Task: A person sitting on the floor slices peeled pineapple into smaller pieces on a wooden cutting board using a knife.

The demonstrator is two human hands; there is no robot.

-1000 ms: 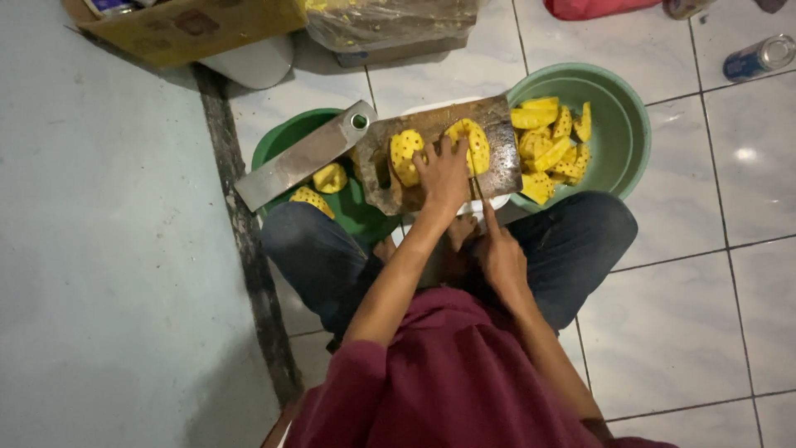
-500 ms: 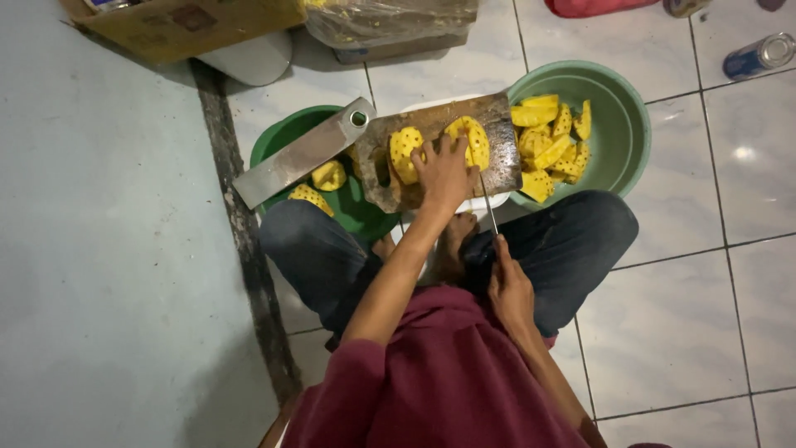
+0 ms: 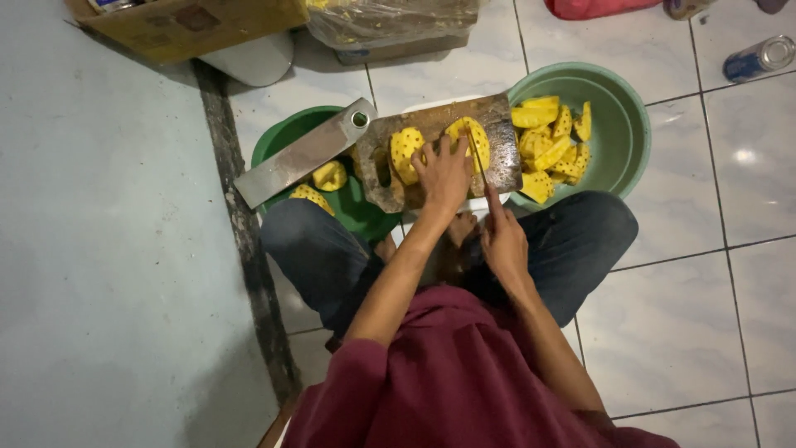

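Observation:
I sit cross-legged on the floor with a worn wooden cutting board (image 3: pixel 506 162) in front of me. Two peeled yellow pineapple pieces lie on it: one at the left (image 3: pixel 405 151) and one at the middle (image 3: pixel 461 131). My left hand (image 3: pixel 442 176) presses down on the board between them, fingers touching the middle piece. My right hand (image 3: pixel 502 241) grips a knife (image 3: pixel 479 166) by its handle, the thin blade reaching into the middle pineapple piece.
A pale green basin (image 3: pixel 623 124) at the right holds several pineapple slices (image 3: pixel 551 149). A dark green basin (image 3: pixel 282 141) at the left holds pineapple pieces (image 3: pixel 329 176), with a flat metal bar (image 3: pixel 303 153) across it. A cardboard box (image 3: pixel 199 25), plastic bag (image 3: pixel 390 21) and can (image 3: pixel 759 56) lie beyond.
My right hand pulled the knife back toward me half a second ago, and now it has moved forward again with the blade in the middle pineapple piece. My left hand stayed put.

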